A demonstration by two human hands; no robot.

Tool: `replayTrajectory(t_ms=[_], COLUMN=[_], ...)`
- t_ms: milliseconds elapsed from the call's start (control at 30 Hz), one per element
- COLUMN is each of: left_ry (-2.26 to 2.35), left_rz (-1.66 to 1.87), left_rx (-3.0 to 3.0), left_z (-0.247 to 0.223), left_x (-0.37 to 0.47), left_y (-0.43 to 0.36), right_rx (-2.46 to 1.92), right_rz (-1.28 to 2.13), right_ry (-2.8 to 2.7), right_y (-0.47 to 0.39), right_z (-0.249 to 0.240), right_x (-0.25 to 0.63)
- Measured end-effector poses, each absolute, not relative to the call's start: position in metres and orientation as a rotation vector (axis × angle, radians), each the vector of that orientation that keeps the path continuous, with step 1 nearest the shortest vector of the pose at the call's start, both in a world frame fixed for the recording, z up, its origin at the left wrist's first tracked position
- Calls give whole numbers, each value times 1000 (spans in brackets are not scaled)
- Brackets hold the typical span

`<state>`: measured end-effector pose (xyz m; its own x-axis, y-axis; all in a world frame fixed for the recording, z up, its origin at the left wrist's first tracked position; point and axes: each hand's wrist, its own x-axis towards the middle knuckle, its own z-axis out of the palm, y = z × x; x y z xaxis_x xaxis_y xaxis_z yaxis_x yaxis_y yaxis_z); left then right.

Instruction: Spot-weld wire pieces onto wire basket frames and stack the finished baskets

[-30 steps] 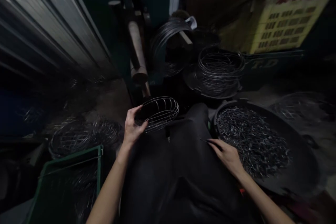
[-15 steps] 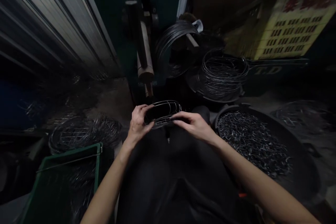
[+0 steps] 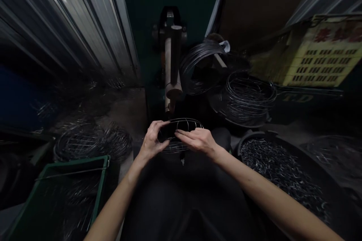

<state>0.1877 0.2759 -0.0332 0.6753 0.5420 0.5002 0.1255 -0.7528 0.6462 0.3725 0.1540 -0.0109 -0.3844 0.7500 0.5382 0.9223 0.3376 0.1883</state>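
A round wire frame (image 3: pixel 182 122) with thin cross wires is held above my lap, just below the machine's rods. My left hand (image 3: pixel 152 140) grips its left side, thumb at the near edge and fingers at the far rim. On the right part of the frame lies my right hand (image 3: pixel 196 138), its fingers pressed together and pointing left over the opening. Whether the right fingers pinch a small piece is too dark to tell.
A green machine (image 3: pixel 132 15) with thick rods (image 3: pixel 173 64) stands ahead. Wire coils (image 3: pixel 249 94) and a pan of small metal pieces (image 3: pixel 283 169) lie right, below a yellow crate (image 3: pixel 319 60). At left are a green crate (image 3: pixel 104 180) and wire grids (image 3: pixel 82 141).
The view has shifted, so the machine appears lower and farther right. My right hand has moved left across the wire frame, while my left hand keeps its hold.
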Motion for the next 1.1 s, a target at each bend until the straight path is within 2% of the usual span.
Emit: replayTrajectory(t_ms=[600, 1100], left_ry=[490, 514], left_rz=[1044, 1074], left_rx=[2345, 2334], left_z=[-37, -45], left_x=[187, 192], left_y=[286, 306], right_rx=[-1287, -1307], right_rz=[-840, -993], right_ry=[-2218, -2229], right_y=[165, 185], right_z=[-7, -15], right_x=[377, 381])
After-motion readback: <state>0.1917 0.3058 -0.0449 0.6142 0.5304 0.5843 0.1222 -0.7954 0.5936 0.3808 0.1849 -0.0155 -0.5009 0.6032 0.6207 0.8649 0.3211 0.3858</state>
